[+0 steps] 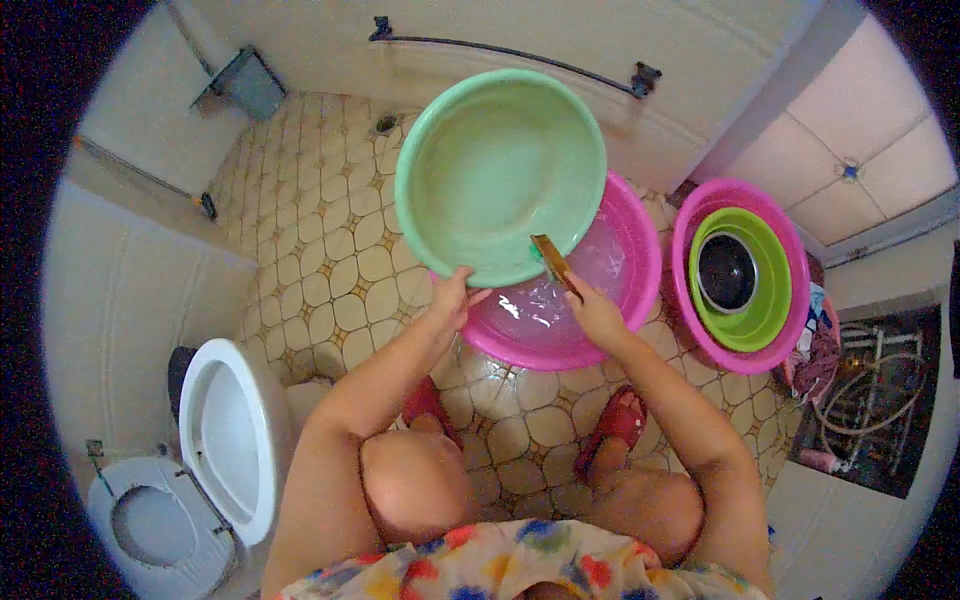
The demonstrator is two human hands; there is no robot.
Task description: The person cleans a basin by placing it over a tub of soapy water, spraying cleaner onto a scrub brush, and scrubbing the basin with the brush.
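A light green basin (490,170) is tilted up over a pink basin (645,270) of water on the floor. My left hand (455,298) is closed round the green basin's lower rim. In my right hand (595,315) is a wooden-backed brush (550,258), its head against the inside of the green basin near the lower right rim. The green basin hides the back part of the pink one.
To the right stand nested basins, pink (685,290) outside and lime green (775,270) inside, with a dark round vessel (727,272) within. Cloths (812,360) lie beside them. A toilet (150,525) is at lower left, a floor drain (386,124) at the back.
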